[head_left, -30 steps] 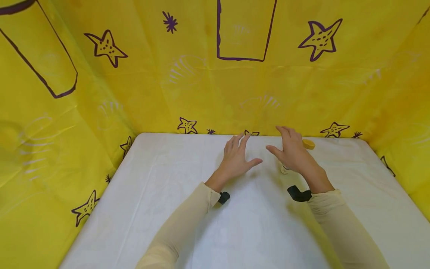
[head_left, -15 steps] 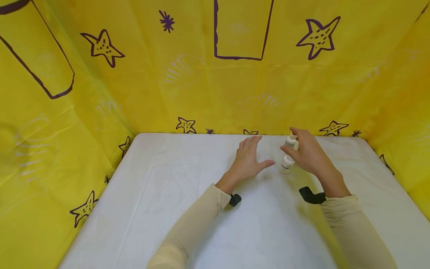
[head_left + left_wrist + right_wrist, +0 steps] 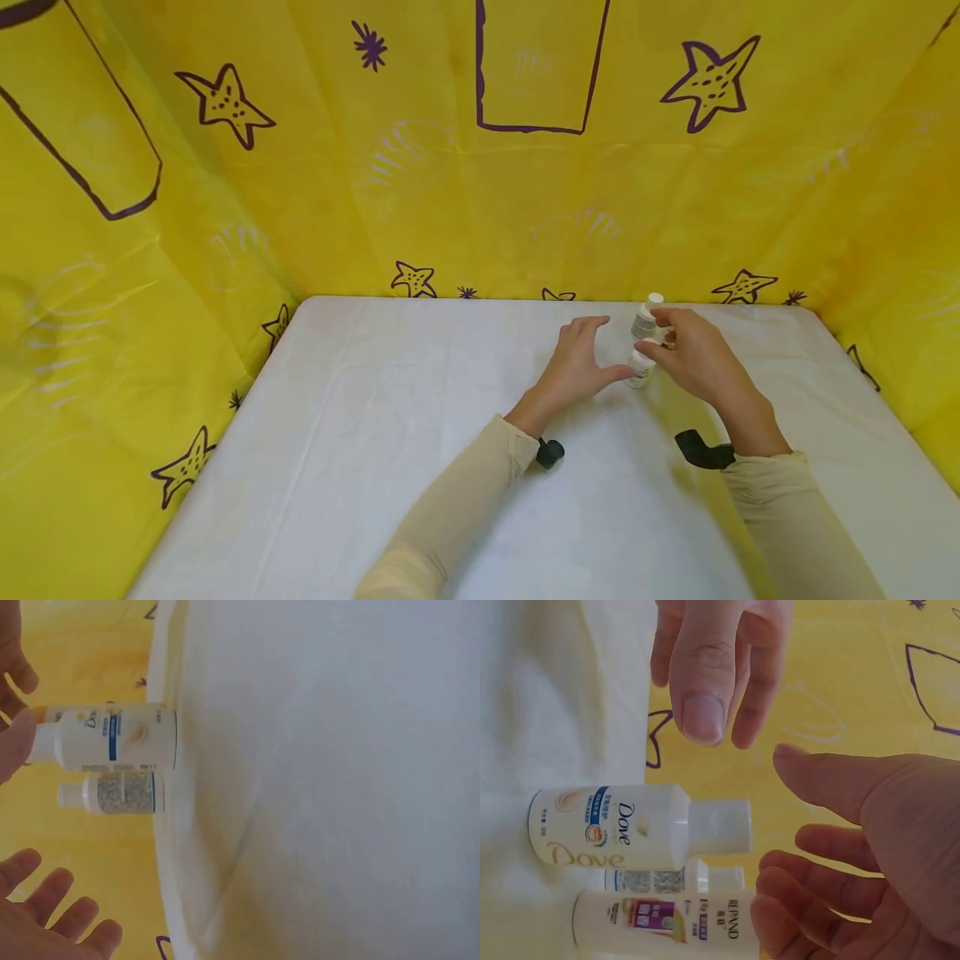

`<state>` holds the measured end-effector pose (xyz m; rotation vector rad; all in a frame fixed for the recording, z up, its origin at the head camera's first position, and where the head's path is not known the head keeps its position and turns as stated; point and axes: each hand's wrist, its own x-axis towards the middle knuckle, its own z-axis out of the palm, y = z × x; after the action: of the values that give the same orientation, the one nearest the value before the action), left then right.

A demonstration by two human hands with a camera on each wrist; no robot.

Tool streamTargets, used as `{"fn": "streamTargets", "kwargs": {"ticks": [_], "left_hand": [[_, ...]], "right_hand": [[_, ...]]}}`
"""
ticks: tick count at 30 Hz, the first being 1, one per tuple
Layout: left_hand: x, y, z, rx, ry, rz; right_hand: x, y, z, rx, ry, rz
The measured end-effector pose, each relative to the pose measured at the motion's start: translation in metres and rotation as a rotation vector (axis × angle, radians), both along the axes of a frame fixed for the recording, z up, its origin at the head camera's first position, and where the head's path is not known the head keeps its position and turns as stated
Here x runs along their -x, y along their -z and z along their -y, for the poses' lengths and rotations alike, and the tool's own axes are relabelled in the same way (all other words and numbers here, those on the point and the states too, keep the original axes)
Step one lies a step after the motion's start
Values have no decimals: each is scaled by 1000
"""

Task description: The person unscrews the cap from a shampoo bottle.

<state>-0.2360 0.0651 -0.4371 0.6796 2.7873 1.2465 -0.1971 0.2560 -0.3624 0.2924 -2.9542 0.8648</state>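
Note:
Three small white bottles stand close together near the table's far edge. The Dove bottle is nearest me. A bottle with a printed back label stands behind it. My right hand hides most of the REPAND bottle in the head view. My left hand is spread left of the group, its thumb overlapping the Dove cap in the left wrist view. My right hand is on the right side, thumb and fingers apart, fingertips overlapping the top of the REPAND bottle in the right wrist view.
A white cloth covers the table. Yellow fabric with purple starfish drawings rises at the back and both sides. Black wrist pieces stick out inward from both sleeves.
My left hand has moved right toward the bottles. The right hand has shifted right and then a little nearer me, uncovering the Dove bottle and the one behind it.

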Motion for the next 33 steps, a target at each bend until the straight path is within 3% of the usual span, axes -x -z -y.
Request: {"fn": "streamTargets", "kwargs": {"ticks": [6, 16, 33], "left_hand": [[1, 0, -12, -29, -1, 52], [3, 6, -24, -91, 30, 109], [4, 12, -32, -139, 61, 118]], "right_hand": [[-1, 6, -2, 8, 2, -56], [-1, 14, -2, 17, 1, -50], [-1, 22, -1, -21, 4, -51]]}}
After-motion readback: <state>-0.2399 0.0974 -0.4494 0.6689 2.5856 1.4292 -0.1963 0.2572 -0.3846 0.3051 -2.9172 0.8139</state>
